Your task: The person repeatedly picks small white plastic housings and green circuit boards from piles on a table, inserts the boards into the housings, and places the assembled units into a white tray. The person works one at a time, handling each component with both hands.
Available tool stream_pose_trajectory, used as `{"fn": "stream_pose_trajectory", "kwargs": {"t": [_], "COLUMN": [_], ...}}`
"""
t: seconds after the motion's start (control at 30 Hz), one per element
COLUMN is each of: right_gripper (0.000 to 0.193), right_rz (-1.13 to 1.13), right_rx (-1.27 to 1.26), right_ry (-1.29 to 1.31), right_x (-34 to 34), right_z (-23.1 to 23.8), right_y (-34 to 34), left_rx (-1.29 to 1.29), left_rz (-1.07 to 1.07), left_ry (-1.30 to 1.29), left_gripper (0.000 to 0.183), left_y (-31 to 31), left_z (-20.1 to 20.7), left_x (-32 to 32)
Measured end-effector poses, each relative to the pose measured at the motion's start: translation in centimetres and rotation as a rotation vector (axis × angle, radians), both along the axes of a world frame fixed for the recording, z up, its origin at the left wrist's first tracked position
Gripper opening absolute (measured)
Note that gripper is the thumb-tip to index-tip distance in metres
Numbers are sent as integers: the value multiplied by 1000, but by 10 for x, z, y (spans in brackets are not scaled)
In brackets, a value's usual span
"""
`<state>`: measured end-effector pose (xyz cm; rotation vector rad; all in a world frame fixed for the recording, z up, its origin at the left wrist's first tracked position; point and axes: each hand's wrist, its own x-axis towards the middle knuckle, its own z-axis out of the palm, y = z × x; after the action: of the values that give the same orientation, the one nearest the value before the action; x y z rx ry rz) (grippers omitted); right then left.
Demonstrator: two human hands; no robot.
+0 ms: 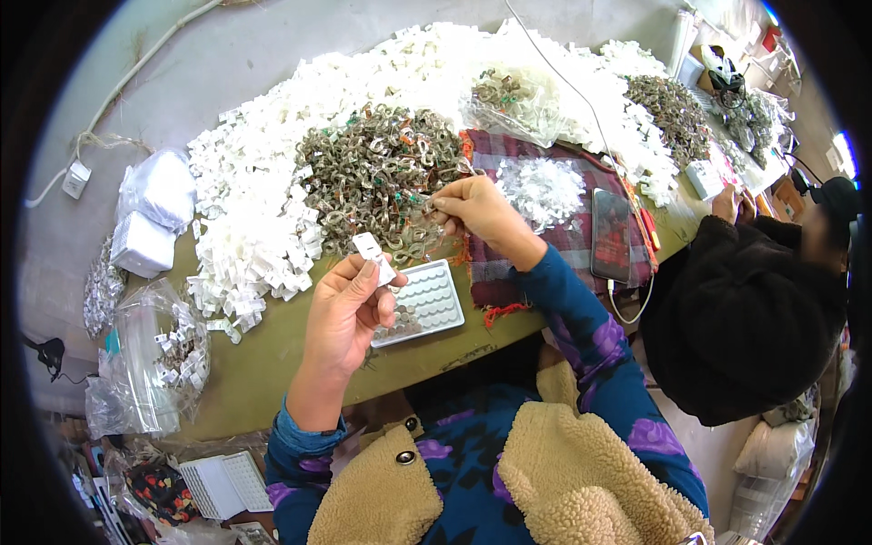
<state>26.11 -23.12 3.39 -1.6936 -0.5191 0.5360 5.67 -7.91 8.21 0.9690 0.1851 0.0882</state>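
My left hand [343, 313] pinches a small white plastic piece [369, 247] upright between thumb and fingers, over the left edge of a white tray. My right hand [483, 214] is closed in a pinch at the right edge of a heap of small curled, grey-brown pieces [363, 173]; what its fingertips hold is too small to make out. Below my hands, the tray [457, 315] has rows of scalloped slots, with several small round pieces at its near left. A large heap of white plastic pieces [250, 232] spreads left of and behind the curled ones.
A plaid cloth [568, 263] bears clear plastic bits [542, 193] and a phone [610, 234] on a cable. Bagged white trays [145, 243] and a clear bag of parts [168, 359] lie left. At right sits another person in a dark hat [745, 322], hands on the table.
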Motion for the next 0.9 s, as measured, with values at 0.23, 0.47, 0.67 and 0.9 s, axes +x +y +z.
{"fn": "stream_pose_trajectory", "kwargs": {"t": [0.23, 0.47, 0.67, 0.9], "right_gripper": [17, 12, 7, 19], "right_rz": [-68, -153, -119, -313], "right_rx": [16, -23, -146, -390], "right_ry": [21, -326, -652, -806], "right_x": [-2, 1, -7, -18], "right_z": [-7, -14, -10, -16], "right_y": [-5, -12, -24, -5], "left_rx": [64, 82, 1, -75], "left_rz": [18, 17, 103, 57], "left_ry": [27, 10, -37, -39], "left_gripper": [18, 20, 22, 24], "left_y": [4, 7, 11, 0], "left_z": [-11, -4, 10, 11], "left_x": [33, 61, 42, 16]}}
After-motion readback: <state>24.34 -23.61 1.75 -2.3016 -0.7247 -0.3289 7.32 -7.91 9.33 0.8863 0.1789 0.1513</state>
